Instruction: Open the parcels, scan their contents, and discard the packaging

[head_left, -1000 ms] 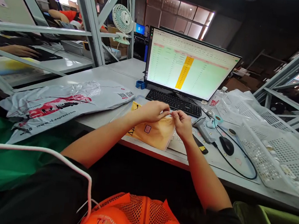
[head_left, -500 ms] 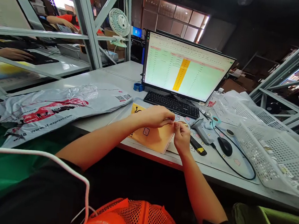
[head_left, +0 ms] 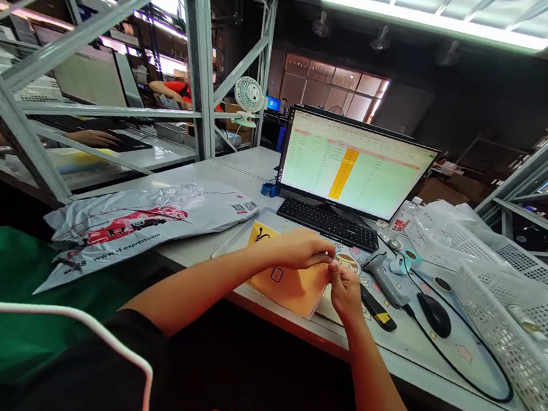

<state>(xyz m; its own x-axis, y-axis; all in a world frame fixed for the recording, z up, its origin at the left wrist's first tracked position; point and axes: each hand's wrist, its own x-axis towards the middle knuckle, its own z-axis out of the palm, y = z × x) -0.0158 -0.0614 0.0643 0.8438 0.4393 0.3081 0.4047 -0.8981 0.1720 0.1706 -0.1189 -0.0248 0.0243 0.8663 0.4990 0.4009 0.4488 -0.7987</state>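
two hands pinching at the edge of an orange envelope

the left hand (head_left: 301, 250) and the right hand (head_left: 343, 288) meet just above an orange envelope (head_left: 290, 284) that lies flat on the desk (head_left: 199, 179), close to its front edge. the fingertips of both hands are drawn together and touch each other over the envelope's right edge, pinching something too small to make out; whether it is part of the envelope cannot be told. no finger is spread.

the envelope rests partly on a pale desk mat (head_left: 454, 352), in front of a black keyboard (head_left: 328, 222) and a monitor (head_left: 355, 165) showing a green sheet with a yellow column. just right of the right hand lie a box cutter (head_left: 378, 309) with a yellow tip, a grey barcode scanner (head_left: 383, 277), and further right a black mouse (head_left: 434, 314) with its cable looping across the mat. white mesh baskets (head_left: 510, 319) stand at the far right. to the left of the envelope a grey courier bag (head_left: 141, 218) with red print lies crumpled on the desk. behind a metal rack (head_left: 200, 63), another person's hand (head_left: 94, 138) rests at a neighbouring desk, well apart.
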